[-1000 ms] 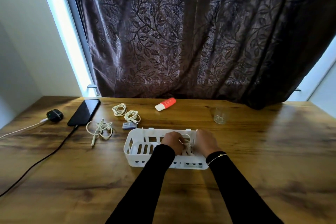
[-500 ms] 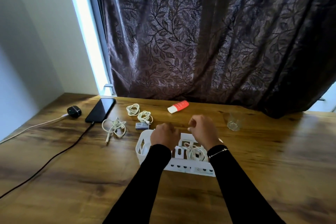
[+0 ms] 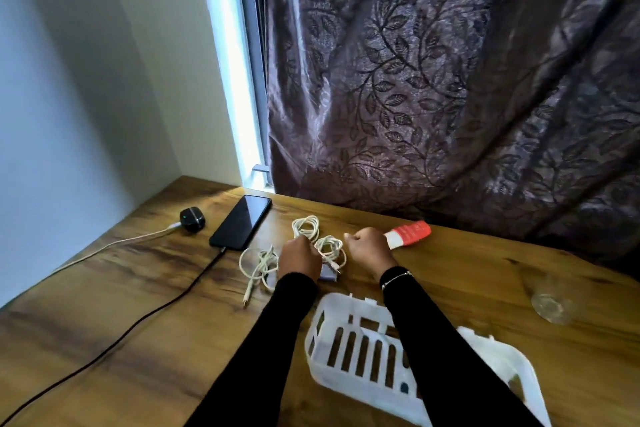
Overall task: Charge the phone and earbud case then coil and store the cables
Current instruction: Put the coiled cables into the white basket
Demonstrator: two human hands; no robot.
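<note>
Wooden surface [image 3: 138, 305] below a dark curtain [image 3: 450, 80]. Left grip [image 3: 299, 257] over a coiled cable [image 3: 330, 250] (grasp unclear); right grip [image 3: 369, 248] clenched, empty.

Far left: earbud case [image 3: 192, 219] on the table [image 3: 138, 340], phone [image 3: 241, 226] just right of it.
Centre: three coiled cables [image 3: 318, 239] (side by side) behind the basket [image 3: 349, 350].
Right: tube [image 3: 408, 234], glass [image 3: 550, 302].

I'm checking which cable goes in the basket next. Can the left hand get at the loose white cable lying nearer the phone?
Probably yes. The left hand is right beside the loose white cable, which lies bare on the table with nothing over it.
</note>
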